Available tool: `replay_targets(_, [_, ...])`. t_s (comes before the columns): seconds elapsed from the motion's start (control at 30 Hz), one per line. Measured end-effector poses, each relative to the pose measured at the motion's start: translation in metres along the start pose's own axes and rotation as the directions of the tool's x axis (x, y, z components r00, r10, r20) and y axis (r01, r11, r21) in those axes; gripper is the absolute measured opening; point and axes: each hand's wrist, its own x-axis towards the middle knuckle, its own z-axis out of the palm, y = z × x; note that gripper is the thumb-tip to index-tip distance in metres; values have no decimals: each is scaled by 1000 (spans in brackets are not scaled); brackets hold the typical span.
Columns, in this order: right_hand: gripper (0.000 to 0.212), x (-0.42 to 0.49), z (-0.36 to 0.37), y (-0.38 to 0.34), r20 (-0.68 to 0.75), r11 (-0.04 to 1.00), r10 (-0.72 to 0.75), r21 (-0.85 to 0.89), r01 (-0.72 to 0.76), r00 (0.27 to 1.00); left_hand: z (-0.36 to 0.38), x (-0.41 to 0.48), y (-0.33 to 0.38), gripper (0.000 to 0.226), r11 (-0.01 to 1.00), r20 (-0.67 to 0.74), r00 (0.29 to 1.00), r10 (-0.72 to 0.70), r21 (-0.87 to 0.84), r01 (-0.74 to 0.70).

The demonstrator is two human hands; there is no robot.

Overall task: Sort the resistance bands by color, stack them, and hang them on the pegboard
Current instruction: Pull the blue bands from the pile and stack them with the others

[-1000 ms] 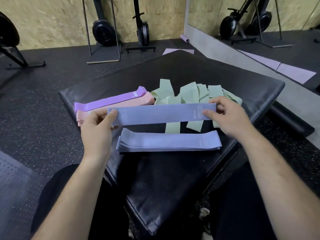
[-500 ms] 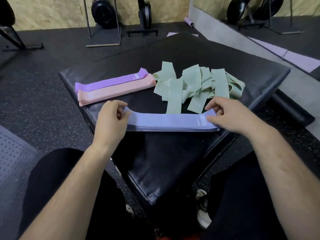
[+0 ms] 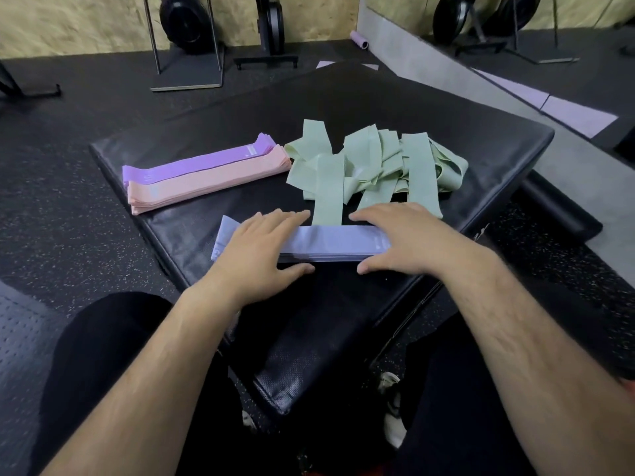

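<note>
Nearest the camera: two legs in black trousers [image 3: 103, 355], with a pale shoe [image 3: 393, 427] on the speckled black floor [image 3: 51, 235] between them. Both bare forearms reach forward over a black padded surface [image 3: 309, 331].

Left hand [image 3: 261, 249]: flat, fingers straight and together, palm down on the left part of the periwinkle band stack [image 3: 330, 242]. Thumb lies against the stack's near edge. Nothing is gripped.

Right hand [image 3: 409, 240]: likewise flat and spread, palm down on the right end of the same stack, thumb at the near edge. Nothing is gripped.

The periwinkle stack lies lengthwise near the front of the surface; its left end shows beyond the left hand.

Just behind it: a loose, unsorted heap of green bands [image 3: 371, 166], criss-crossed, with one strip reaching down to the periwinkle stack between the hands.

Left of the heap: a pink band stack [image 3: 206, 187] and, touching it on the far side, a purple band stack [image 3: 199, 161], both laid neatly and parallel.

Right of the surface, on the floor: a black cylindrical roller [image 3: 563, 214].

Far side: two black exercise machines [image 3: 187, 22] on stands before a chipboard wall [image 3: 68, 22], and a small lilac roller [image 3: 359, 40].
</note>
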Motion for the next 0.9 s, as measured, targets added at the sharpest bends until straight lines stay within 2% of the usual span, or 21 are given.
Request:
replay_targets(0.13, [79,4,0,4,58,996,71,57,-74,996,-4,6,-8,71,999,75,997,-30,37,27])
replay_targets(0.33, [68,9,-2,5,69,995,42,84,-48,997,-10,17,-14,63,998,143,988,-55,4,55])
replay_targets(0.57, [67,12,-4,3,71,999,2,46,-6,997,-14,22,-14,65,997,192,979,-71,4,71])
replay_targets(0.7, [69,10,-8,2,122,996,28,80,-38,992,-22,24,-9,79,987,283,951,-125,-60,147])
replay_targets(0.77, [63,11,-11,2,166,995,41,87,-56,985,-26,29,-7,66,977,317,934,-166,-76,199])
replay_targets(0.83, [49,18,-12,2,182,998,47,33,-54,982,-28,37,-6,46,985,353,922,-159,-4,171])
replay_targets(0.9, [40,25,-13,-2,197,999,49,-28,-45,979,-31,44,-3,35,988,406,901,-154,67,139])
